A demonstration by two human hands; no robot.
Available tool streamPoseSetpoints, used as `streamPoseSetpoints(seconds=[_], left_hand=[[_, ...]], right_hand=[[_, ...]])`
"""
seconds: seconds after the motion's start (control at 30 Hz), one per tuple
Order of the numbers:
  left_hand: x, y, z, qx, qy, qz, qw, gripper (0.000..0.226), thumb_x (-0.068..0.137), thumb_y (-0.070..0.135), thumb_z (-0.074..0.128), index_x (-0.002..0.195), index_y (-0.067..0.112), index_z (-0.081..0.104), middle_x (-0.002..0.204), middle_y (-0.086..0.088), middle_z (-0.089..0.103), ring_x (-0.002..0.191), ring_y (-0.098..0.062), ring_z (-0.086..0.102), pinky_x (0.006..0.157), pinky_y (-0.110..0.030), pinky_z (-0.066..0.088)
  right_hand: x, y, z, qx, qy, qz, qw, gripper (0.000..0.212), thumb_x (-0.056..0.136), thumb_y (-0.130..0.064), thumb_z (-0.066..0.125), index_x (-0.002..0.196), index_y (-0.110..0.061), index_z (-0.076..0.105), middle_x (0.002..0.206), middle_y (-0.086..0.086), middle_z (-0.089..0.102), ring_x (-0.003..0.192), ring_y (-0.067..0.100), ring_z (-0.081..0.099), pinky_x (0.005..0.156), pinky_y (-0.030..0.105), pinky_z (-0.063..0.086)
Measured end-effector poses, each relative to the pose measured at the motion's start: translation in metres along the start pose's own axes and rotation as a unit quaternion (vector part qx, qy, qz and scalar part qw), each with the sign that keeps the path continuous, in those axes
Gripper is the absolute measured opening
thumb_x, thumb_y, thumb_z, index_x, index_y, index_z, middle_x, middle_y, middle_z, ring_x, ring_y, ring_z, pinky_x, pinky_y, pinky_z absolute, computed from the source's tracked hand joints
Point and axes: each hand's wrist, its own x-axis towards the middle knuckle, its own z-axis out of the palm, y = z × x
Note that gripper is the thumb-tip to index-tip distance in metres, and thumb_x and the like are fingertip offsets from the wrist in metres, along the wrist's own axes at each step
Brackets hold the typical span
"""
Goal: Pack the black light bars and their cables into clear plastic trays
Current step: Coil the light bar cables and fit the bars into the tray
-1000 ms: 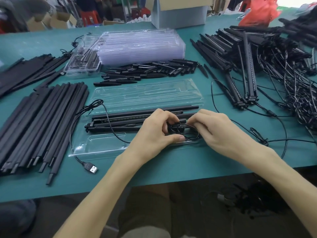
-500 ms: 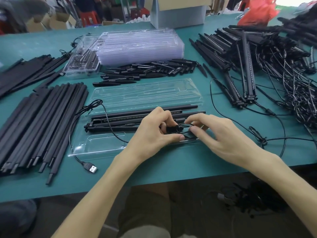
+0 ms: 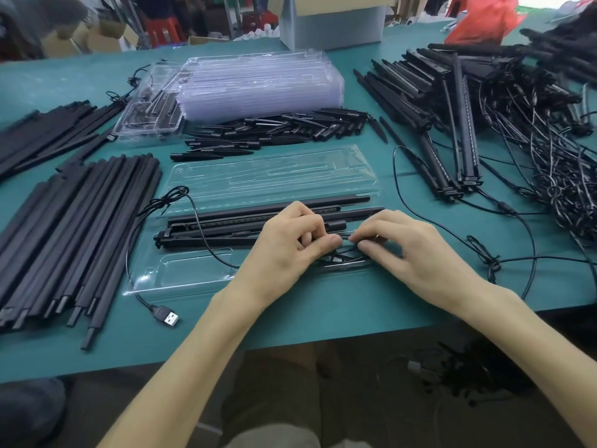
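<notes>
Head view: left hand (image 3: pixel 290 247), right hand (image 3: pixel 407 253) both pinch cable coil (image 3: pixel 342 257) at tray (image 3: pixel 193 273) pocket. Risk: coil springs out on release; trailing USB plug (image 3: pixel 168 316) lead tugs light bars (image 3: pixel 226 221).

Teal table (image 3: pixel 323 318) bears clear trays (image 3: pixel 258 85), black bars (image 3: pixel 74 227), tangled cables (image 3: pixel 555 176).

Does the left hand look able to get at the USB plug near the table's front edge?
Probably yes: the USB plug lies uncovered just left of that forearm. The left hand must first release the cable it pinches.
</notes>
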Motion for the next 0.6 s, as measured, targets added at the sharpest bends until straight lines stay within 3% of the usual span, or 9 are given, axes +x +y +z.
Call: streamPoseSetpoints(seconds=[0.1, 0.33, 0.43, 0.6], left_hand=[[0.000, 0.002, 0.002, 0.010, -0.004, -0.005, 1.000, 0.028, 0.091, 0.031, 0.074, 0.073, 0.014, 0.062, 0.088, 0.003, 0.050, 0.060, -0.006, 0.041, 0.061, -0.013, 0.034], [0.006, 0.007, 0.003, 0.063, -0.005, -0.046, 0.997, 0.022, 0.090, 0.038, 0.073, 0.076, 0.026, 0.059, 0.087, 0.012, 0.049, 0.073, 0.000, 0.049, 0.065, -0.013, 0.035], [0.009, 0.012, 0.005, 0.111, -0.012, -0.043, 0.993, 0.019, 0.091, 0.042, 0.070, 0.088, 0.028, 0.058, 0.091, 0.012, 0.050, 0.076, 0.002, 0.050, 0.071, -0.024, 0.044], [0.005, 0.020, 0.013, 0.209, 0.016, -0.032, 0.977, 0.026, 0.095, 0.048, 0.061, 0.100, 0.023, 0.054, 0.100, 0.008, 0.048, 0.093, -0.012, 0.054, 0.074, -0.040, 0.052]], right_hand=[[0.000, -0.001, 0.000, -0.019, -0.012, 0.001, 1.000, 0.015, 0.099, -0.024, 0.058, 0.103, -0.022, 0.073, 0.105, -0.017, 0.057, 0.106, 0.006, 0.054, 0.093, 0.018, 0.040], [-0.002, 0.000, -0.004, 0.018, -0.028, 0.028, 0.999, 0.029, 0.093, -0.047, 0.059, 0.104, -0.025, 0.074, 0.113, -0.020, 0.056, 0.109, 0.006, 0.056, 0.094, 0.020, 0.044], [0.000, 0.000, -0.004, 0.030, -0.022, 0.034, 0.999, 0.020, 0.093, -0.041, 0.064, 0.099, -0.026, 0.075, 0.111, -0.018, 0.059, 0.100, 0.005, 0.060, 0.092, 0.023, 0.047], [0.006, 0.001, -0.007, 0.056, -0.026, 0.043, 0.997, 0.012, 0.089, -0.032, 0.072, 0.098, -0.025, 0.075, 0.106, -0.016, 0.063, 0.093, 0.006, 0.063, 0.088, 0.026, 0.050]])
